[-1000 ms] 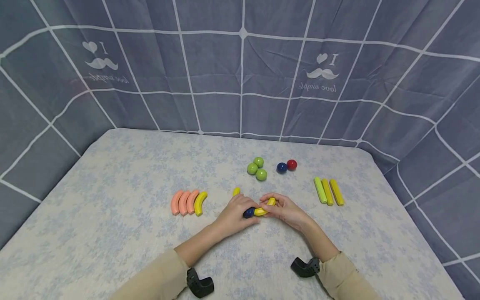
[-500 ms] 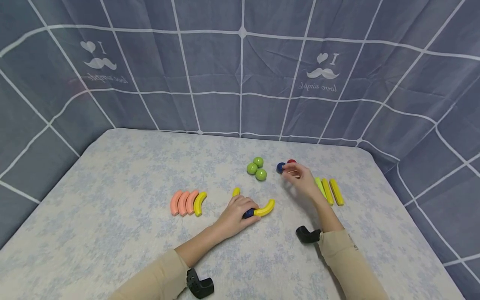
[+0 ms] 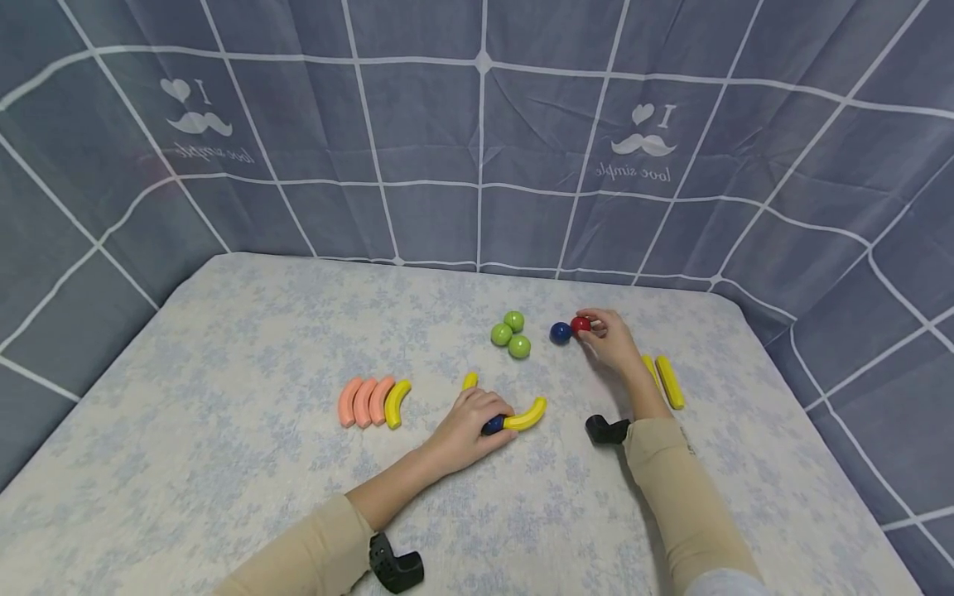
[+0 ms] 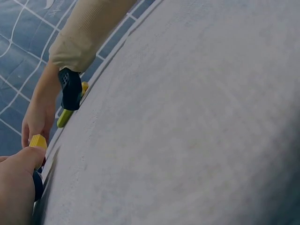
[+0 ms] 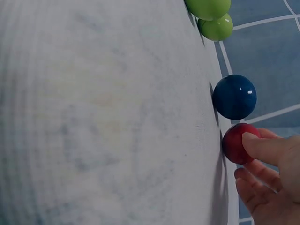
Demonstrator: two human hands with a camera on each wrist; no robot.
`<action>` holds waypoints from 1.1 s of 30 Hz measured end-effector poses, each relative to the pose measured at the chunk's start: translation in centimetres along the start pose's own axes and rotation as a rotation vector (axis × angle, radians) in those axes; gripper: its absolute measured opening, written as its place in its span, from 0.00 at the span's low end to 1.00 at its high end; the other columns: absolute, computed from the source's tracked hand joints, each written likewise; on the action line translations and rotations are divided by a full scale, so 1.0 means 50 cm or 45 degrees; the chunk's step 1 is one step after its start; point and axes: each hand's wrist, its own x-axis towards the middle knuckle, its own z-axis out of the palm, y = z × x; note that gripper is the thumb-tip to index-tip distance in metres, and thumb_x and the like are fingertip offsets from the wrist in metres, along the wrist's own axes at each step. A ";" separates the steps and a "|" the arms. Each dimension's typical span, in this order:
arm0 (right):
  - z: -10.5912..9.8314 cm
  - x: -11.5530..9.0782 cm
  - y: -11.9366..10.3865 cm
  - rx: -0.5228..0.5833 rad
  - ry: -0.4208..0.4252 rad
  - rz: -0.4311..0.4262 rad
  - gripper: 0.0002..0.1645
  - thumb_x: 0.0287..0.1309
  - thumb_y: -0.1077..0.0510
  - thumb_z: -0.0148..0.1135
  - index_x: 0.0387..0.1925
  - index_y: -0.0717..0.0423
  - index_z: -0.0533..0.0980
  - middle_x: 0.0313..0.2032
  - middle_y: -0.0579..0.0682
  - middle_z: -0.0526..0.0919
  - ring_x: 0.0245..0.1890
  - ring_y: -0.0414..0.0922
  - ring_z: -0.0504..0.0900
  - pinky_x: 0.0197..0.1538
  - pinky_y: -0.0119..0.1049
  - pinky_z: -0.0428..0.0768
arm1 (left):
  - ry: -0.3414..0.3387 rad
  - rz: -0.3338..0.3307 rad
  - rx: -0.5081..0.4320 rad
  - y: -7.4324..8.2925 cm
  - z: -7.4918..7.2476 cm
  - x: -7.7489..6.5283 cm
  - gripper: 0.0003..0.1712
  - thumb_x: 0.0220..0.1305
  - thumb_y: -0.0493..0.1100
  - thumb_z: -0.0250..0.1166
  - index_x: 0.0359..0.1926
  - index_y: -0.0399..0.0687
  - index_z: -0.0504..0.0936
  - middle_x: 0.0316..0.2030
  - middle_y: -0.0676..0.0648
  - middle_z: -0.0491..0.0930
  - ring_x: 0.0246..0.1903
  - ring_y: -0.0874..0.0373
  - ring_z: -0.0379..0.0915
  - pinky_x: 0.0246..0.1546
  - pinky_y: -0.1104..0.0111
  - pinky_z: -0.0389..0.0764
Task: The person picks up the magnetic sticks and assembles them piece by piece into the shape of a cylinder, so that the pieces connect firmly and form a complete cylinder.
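Note:
In the head view my left hand [image 3: 468, 429] grips a dark blue ball [image 3: 493, 425] mostly hidden under the fingers. A yellow curved stick [image 3: 527, 414] juts from that ball to the right. Beyond the knuckles shows the tip of another yellow piece [image 3: 469, 380]; whether it joins the ball is hidden. My right hand [image 3: 613, 341] pinches a red ball [image 5: 236, 143] between thumb and fingers at the table surface. Close beside the red one sits a second blue ball [image 5: 234, 97].
Several pink curved sticks [image 3: 363, 402] and a yellow curved one [image 3: 398, 404] lie in a row at left. Three green balls [image 3: 519, 346] cluster at the back middle. Straight yellow sticks [image 3: 670, 382] lie right of my right forearm. A grid-patterned curtain [image 3: 417, 149] stands behind the table.
My right hand has let go of the yellow curved stick, moved away to the back right and taken hold of the red ball. The left hand has stayed in place.

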 end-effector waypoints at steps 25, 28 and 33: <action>0.017 -0.134 -0.073 0.251 -0.472 0.146 0.22 0.60 0.54 0.58 0.54 0.57 0.69 0.45 0.59 0.76 0.41 0.49 0.76 0.43 0.37 0.74 | -0.008 0.009 -0.013 -0.001 -0.001 0.003 0.12 0.56 0.48 0.66 0.39 0.47 0.80 0.38 0.52 0.78 0.41 0.59 0.69 0.58 0.58 0.61; 0.023 -0.143 -0.078 0.328 -0.537 0.146 0.22 0.60 0.54 0.57 0.54 0.57 0.69 0.44 0.57 0.76 0.40 0.48 0.74 0.42 0.36 0.74 | -0.019 0.004 -0.011 0.000 -0.002 0.003 0.12 0.56 0.48 0.65 0.39 0.47 0.80 0.38 0.52 0.79 0.41 0.59 0.69 0.57 0.58 0.61; 0.028 -0.147 -0.079 0.474 -0.627 0.156 0.24 0.61 0.54 0.56 0.55 0.61 0.67 0.43 0.57 0.76 0.39 0.47 0.76 0.44 0.36 0.76 | -0.031 0.002 -0.002 0.003 -0.004 0.002 0.12 0.57 0.48 0.65 0.39 0.47 0.80 0.38 0.52 0.79 0.41 0.59 0.69 0.57 0.57 0.61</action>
